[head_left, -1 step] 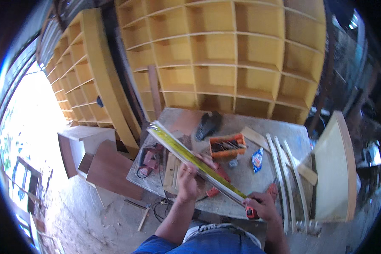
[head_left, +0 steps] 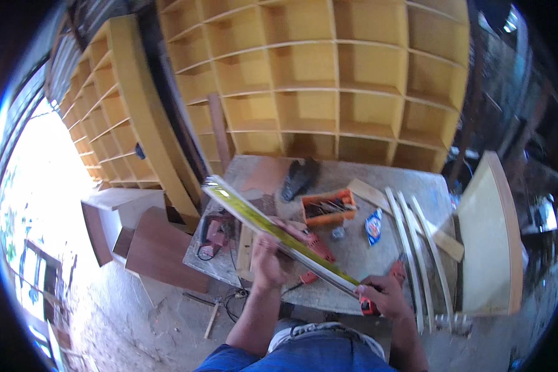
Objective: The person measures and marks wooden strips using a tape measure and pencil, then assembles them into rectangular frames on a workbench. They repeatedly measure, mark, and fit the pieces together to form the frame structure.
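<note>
I can see the left hand (head_left: 268,265) curled around a long white strip (head_left: 243,217) held up over the table (head_left: 369,265), with yellow tape (head_left: 301,248) lying along it, while the right hand (head_left: 384,296) is closed on the red tape measure (head_left: 368,306).

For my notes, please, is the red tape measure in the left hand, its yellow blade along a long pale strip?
Not left: the head view shows the red tape measure in the right hand, its yellow blade along the pale strip.
</note>
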